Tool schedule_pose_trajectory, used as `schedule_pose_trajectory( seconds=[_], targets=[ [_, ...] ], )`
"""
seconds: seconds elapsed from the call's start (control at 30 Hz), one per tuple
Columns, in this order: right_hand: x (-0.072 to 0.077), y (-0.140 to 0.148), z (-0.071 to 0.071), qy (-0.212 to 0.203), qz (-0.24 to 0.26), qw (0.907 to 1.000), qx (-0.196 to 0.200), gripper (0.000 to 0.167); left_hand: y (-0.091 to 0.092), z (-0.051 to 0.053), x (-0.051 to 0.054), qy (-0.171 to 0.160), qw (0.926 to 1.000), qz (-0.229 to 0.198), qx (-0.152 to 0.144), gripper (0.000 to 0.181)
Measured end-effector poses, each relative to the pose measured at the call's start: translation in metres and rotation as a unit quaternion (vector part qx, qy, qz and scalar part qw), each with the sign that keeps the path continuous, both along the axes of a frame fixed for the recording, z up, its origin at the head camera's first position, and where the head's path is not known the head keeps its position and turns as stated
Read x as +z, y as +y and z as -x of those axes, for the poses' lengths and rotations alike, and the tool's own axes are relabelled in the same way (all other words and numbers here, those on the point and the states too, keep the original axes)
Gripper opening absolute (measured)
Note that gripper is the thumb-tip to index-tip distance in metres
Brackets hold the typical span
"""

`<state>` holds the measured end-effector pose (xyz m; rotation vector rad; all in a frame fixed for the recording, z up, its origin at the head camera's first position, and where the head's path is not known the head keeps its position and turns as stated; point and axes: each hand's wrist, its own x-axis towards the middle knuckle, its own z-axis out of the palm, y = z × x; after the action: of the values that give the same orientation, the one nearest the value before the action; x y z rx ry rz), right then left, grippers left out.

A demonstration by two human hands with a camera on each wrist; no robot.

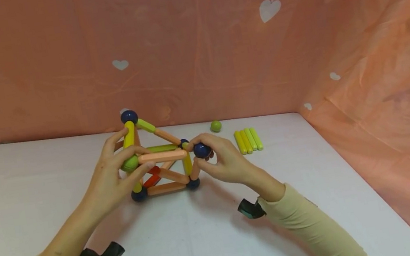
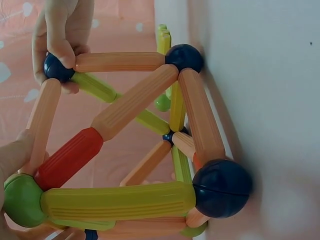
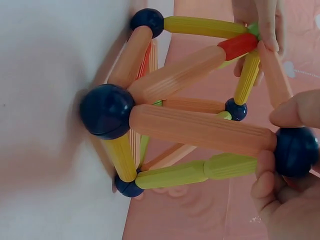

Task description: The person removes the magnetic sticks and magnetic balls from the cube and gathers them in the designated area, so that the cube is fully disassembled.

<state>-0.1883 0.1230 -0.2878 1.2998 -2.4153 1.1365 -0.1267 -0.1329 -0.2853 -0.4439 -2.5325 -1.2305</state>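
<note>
A frame of ball-and-stick building toys stands on the white table, with dark blue balls at several corners and orange, yellow, green and red sticks between them. My left hand [image 1: 105, 173] grips the frame's upper near corner, its fingers and thumb around a green ball [image 2: 22, 200] and the end of an orange stick [image 1: 163, 156]. At that stick's other end, my right hand [image 1: 228, 160] pinches a dark blue ball [image 3: 296, 152] between thumb and fingers. In the right wrist view, another orange stick [image 3: 200, 129] runs from this ball to a lower blue ball [image 3: 106, 111].
Several yellow and yellow-green sticks [image 1: 248, 140] lie side by side to the right of the frame. A loose green ball [image 1: 216, 126] sits near the table's back edge. Pink cloth [image 1: 194, 58] with white hearts hangs behind and at the right.
</note>
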Motion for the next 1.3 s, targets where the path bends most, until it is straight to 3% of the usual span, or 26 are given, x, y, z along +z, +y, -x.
schedule_pose_trajectory(
  seconds=[0.13, 0.23, 0.43, 0.53, 0.63, 0.77, 0.9, 1.03, 1.13, 1.3],
  targets=[
    [0.002, -0.001, -0.001, -0.027, 0.010, 0.9995, 0.016, 0.023, 0.000, 0.000, 0.000, -0.005, 1.0000, -0.003, -0.001, 0.025],
    [0.002, -0.002, -0.001, -0.080, 0.028, 0.9961, 0.024, 0.021, 0.001, 0.000, -0.001, -0.007, 1.0000, -0.004, -0.001, 0.024],
    [-0.002, 0.000, 0.001, -0.193, 0.110, 0.9748, 0.025, 0.019, 0.002, -0.001, -0.003, -0.012, 0.9999, -0.006, -0.001, 0.024],
    [-0.004, 0.002, 0.005, -0.210, 0.158, 0.9649, 0.005, 0.021, 0.003, -0.001, -0.002, -0.010, 0.9999, -0.007, 0.000, 0.024],
    [-0.007, 0.006, 0.011, -0.223, 0.193, 0.9548, -0.042, 0.025, 0.003, -0.001, -0.002, -0.008, 0.9999, -0.010, 0.001, 0.024],
    [-0.013, 0.012, 0.021, -0.257, 0.227, 0.9333, -0.108, 0.030, 0.003, -0.001, -0.002, -0.002, 0.9999, -0.015, 0.002, 0.025],
    [-0.019, 0.019, 0.031, -0.288, 0.210, 0.9212, -0.157, 0.036, 0.002, -0.002, -0.003, 0.006, 0.9998, -0.017, 0.003, 0.025],
    [-0.023, 0.024, 0.039, -0.318, 0.187, 0.9138, -0.169, 0.046, 0.002, -0.004, -0.002, 0.011, 0.9998, -0.017, 0.007, 0.025],
    [-0.027, 0.024, 0.046, -0.324, 0.174, 0.9125, -0.179, 0.050, 0.002, -0.005, -0.002, 0.012, 0.9997, -0.017, 0.009, 0.026],
    [-0.034, 0.019, 0.061, -0.301, 0.134, 0.9138, -0.238, 0.052, 0.002, -0.006, -0.001, 0.005, 0.9998, -0.015, 0.011, 0.027]
  ],
)
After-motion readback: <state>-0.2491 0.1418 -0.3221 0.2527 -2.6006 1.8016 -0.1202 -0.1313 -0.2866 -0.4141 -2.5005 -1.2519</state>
